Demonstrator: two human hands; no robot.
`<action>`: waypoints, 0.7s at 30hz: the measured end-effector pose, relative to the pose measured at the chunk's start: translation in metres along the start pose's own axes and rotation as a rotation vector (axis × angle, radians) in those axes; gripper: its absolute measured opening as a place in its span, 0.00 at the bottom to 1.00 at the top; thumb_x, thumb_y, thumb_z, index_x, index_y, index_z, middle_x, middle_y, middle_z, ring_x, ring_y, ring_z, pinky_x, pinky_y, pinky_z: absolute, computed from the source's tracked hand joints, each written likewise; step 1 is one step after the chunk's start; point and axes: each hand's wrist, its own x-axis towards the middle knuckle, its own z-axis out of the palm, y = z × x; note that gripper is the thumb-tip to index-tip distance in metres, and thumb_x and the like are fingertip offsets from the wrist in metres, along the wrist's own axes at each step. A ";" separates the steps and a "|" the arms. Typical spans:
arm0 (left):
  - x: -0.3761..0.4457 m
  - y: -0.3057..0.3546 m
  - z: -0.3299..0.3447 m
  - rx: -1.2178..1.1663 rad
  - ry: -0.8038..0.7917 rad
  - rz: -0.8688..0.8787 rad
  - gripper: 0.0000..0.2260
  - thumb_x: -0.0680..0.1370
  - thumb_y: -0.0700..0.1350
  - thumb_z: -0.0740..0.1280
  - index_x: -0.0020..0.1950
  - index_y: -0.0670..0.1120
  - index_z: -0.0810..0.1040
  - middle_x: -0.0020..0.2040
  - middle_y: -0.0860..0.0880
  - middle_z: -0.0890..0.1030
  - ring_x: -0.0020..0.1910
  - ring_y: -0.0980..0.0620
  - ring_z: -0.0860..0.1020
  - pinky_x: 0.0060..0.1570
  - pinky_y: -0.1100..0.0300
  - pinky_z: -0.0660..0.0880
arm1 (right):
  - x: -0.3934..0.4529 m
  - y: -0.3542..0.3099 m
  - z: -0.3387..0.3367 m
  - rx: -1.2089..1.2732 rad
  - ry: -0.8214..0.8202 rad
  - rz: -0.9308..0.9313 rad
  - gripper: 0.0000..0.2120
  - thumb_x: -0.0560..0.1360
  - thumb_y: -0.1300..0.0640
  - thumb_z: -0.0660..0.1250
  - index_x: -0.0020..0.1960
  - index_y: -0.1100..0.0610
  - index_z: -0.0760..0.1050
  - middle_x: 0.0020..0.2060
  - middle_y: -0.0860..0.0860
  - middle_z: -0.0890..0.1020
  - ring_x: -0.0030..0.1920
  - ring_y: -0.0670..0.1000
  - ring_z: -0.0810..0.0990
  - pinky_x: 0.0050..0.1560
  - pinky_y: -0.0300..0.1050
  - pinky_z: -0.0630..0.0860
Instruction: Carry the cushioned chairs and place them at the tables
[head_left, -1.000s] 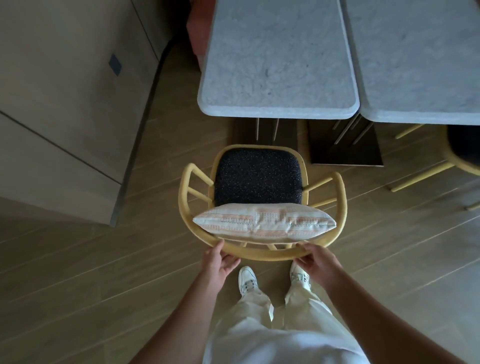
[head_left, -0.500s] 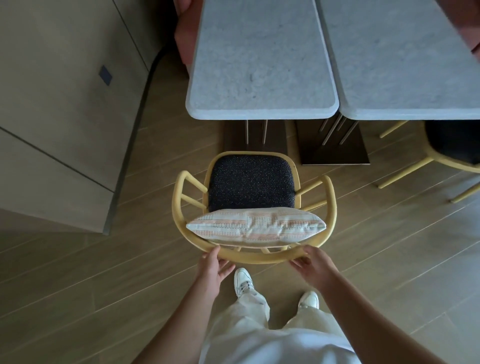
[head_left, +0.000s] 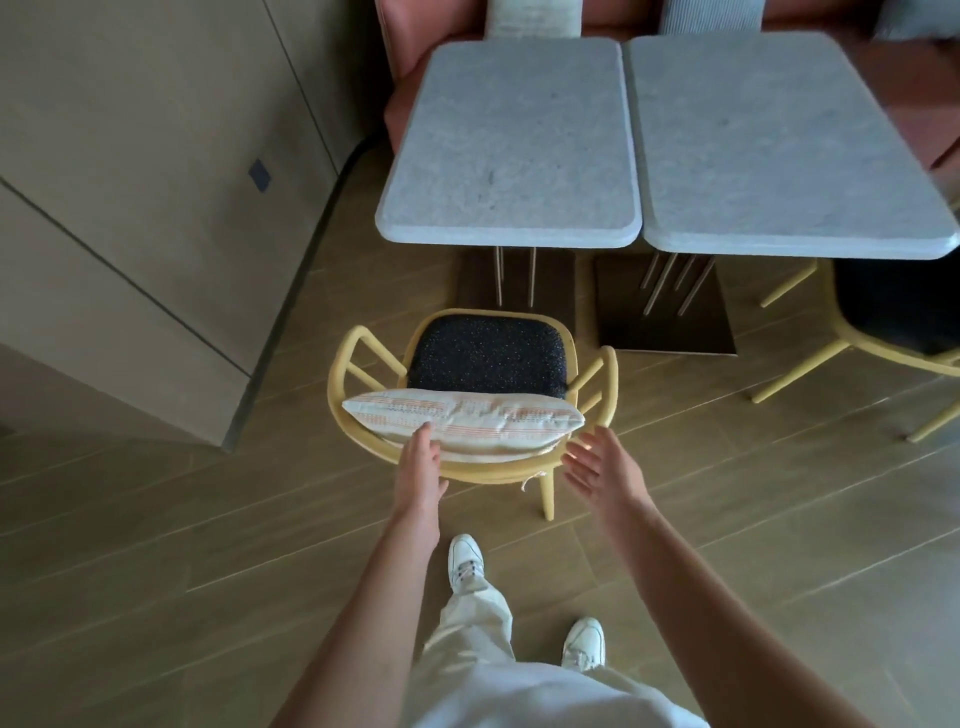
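Head view, looking down. The yellow chair (head_left: 470, 410) with a dark speckled seat cushion (head_left: 485, 356) stands on the wooden floor (head_left: 156, 545) just ahead of both hands, its seat facing the left tabletop (head_left: 511, 145) and its front edge near that tabletop's dark pedestal base (head_left: 514, 283). A striped pillow (head_left: 462, 423) lies across the chair's curved backrest rail (head_left: 498, 470), directly ahead of the hands. The left grip (head_left: 418, 467) is released: its fingers are straight, the fingertips (head_left: 426, 428) touch the pillow's near edge, and the palm lies over the backrest rail. The right grip (head_left: 605, 467) is likewise released, fingers spread and palm turned inward, held just beside the rail's right end and apart from it; it grasps nothing. Beyond the chair, farther from both grips, the left tabletop abuts a second grey stone tabletop (head_left: 779, 145) on its right. A second yellow chair (head_left: 883, 332) with a dark seat stands partly under the right tabletop, well to the right of the right grip. A reddish bench seat (head_left: 410, 57) with pale cushions runs behind both tabletops. A beige panelled wall (head_left: 130, 182) lies to the left of the left grip. Below the grips appear pale trousers (head_left: 483, 639) and two white shoes (head_left: 467, 564), one foot set ahead of the other.
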 end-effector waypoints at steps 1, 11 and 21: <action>-0.013 0.001 0.005 -0.003 -0.010 0.031 0.21 0.83 0.59 0.60 0.71 0.51 0.73 0.65 0.50 0.76 0.64 0.51 0.75 0.61 0.51 0.72 | -0.007 -0.004 -0.005 -0.036 -0.031 -0.044 0.23 0.84 0.49 0.58 0.72 0.62 0.70 0.68 0.59 0.76 0.68 0.59 0.75 0.67 0.54 0.72; -0.103 0.027 0.039 0.002 -0.197 0.208 0.19 0.83 0.60 0.58 0.68 0.53 0.76 0.65 0.52 0.80 0.61 0.57 0.78 0.63 0.52 0.73 | -0.073 -0.029 -0.047 -0.103 -0.127 -0.289 0.22 0.84 0.42 0.55 0.70 0.55 0.71 0.69 0.56 0.76 0.65 0.53 0.76 0.68 0.51 0.69; -0.150 0.049 0.076 0.140 -0.618 0.244 0.24 0.85 0.60 0.52 0.76 0.51 0.71 0.73 0.51 0.75 0.69 0.56 0.73 0.75 0.48 0.64 | -0.136 -0.028 -0.099 0.062 0.095 -0.484 0.30 0.83 0.40 0.56 0.77 0.57 0.64 0.70 0.55 0.76 0.66 0.52 0.75 0.71 0.53 0.69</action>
